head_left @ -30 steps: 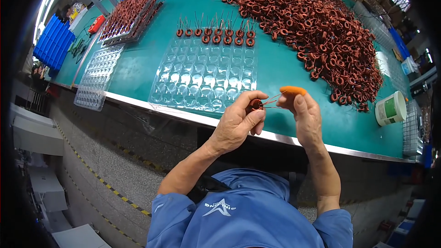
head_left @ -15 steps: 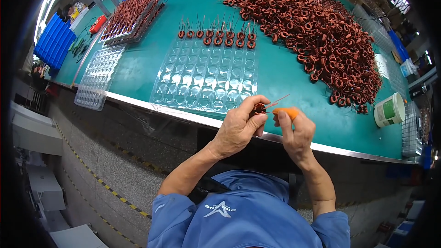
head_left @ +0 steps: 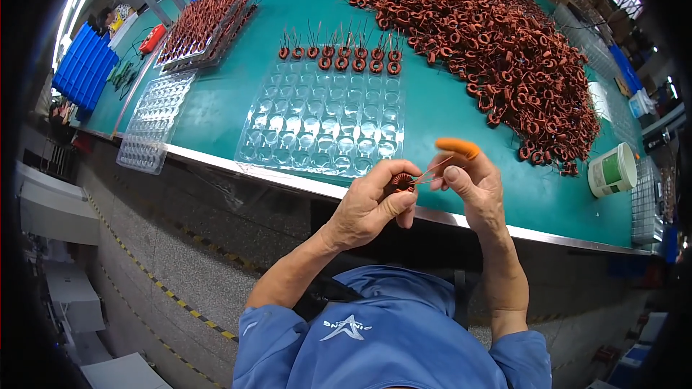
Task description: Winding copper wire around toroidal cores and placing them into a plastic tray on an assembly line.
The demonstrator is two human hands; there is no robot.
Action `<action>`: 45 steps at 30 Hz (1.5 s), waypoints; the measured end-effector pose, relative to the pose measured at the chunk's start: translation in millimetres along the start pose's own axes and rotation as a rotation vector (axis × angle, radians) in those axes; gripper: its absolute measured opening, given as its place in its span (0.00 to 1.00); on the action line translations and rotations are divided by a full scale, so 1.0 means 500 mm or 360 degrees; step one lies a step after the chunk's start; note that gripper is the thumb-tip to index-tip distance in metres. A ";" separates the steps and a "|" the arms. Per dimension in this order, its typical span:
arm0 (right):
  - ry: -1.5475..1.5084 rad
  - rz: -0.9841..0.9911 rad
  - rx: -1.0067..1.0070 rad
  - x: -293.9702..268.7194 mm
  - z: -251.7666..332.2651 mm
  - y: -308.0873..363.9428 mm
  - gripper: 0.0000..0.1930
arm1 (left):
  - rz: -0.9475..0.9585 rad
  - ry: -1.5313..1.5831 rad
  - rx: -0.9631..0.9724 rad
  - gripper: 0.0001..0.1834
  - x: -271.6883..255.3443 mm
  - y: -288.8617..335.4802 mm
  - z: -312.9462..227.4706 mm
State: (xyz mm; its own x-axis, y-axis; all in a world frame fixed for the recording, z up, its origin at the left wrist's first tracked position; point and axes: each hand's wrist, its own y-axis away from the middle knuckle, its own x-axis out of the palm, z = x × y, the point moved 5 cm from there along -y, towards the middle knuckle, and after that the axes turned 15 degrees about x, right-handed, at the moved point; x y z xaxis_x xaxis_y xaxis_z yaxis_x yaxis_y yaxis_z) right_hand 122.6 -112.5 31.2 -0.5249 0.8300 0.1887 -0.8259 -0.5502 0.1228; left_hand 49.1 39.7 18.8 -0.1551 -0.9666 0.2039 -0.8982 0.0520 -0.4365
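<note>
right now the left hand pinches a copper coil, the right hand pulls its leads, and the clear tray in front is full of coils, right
Not quite. The head view shows the left hand pinching the copper coil and the right hand pulling its leads, but the clear tray is mostly empty: coils sit only along its far edge.

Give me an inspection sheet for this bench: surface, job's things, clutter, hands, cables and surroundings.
Surface: green table, metal front edge.
Job's things: coil in left hand; its wire leads pinched by right hand, orange cot on one finger; clear tray with coils only in its far rows; coil pile to the right.
Clutter: tub, spare tray, filled trays.
Hands: both bare, closed on the coil and its leads.
Cables: nothing seen.
Surroundings: blue bins, striped floor line.
</note>
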 end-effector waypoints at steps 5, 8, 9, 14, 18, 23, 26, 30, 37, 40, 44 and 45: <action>0.0034 0.0073 0.0172 -0.010 -0.026 -0.006 0.12 | 0.0072 -0.0061 -0.0209 0.26 -0.017 0.000 0.024; -0.0014 0.0040 0.0293 -0.009 -0.032 -0.008 0.12 | 0.0082 -0.0156 -0.0139 0.24 -0.015 -0.002 0.024; -0.0065 0.0037 0.0321 -0.009 -0.032 -0.008 0.12 | 0.0086 -0.0153 -0.0142 0.24 -0.012 -0.004 0.019; -0.0105 -0.0021 0.0286 0.002 -0.014 0.004 0.10 | 0.0139 -0.0258 -0.0218 0.19 -0.002 -0.009 0.005; 0.0219 -0.0199 0.0010 0.009 0.005 0.024 0.08 | 0.0158 -0.0319 -0.0148 0.17 0.005 -0.002 0.005; -0.0232 -0.0146 0.0047 0.001 -0.028 0.019 0.13 | 0.0054 -0.0567 -0.0037 0.14 0.018 -0.002 -0.006; -0.0344 0.0051 0.0069 0.007 -0.047 0.020 0.17 | 0.0041 -0.0540 -0.0073 0.15 0.020 -0.004 -0.009; -0.0442 0.0150 0.0244 0.021 -0.057 0.019 0.19 | 0.0112 -0.0804 0.0120 0.14 0.023 0.001 -0.005; -0.0737 0.0382 0.0507 0.002 -0.073 0.006 0.14 | 0.0305 -0.1396 0.0508 0.14 0.054 0.001 -0.037; -0.0298 0.0127 0.0331 -0.001 -0.060 0.007 0.12 | 0.0219 -0.1268 0.0375 0.13 0.051 0.005 -0.021; -0.0231 -0.0080 0.0142 0.006 -0.068 0.010 0.11 | 0.0097 -0.1148 0.0216 0.13 0.047 0.009 -0.006; -0.0231 -0.0087 0.0139 0.009 -0.071 0.010 0.11 | 0.0102 -0.1144 0.0219 0.13 0.050 0.011 -0.005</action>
State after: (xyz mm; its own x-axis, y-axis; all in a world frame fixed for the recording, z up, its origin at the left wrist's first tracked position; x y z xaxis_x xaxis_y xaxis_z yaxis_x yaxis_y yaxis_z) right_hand 108.7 -108.4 -1.7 -0.4396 0.8404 0.3171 -0.8279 -0.5160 0.2198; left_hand 39.5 16.3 23.7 0.1446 -0.8911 -0.4301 -0.8295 0.1279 -0.5437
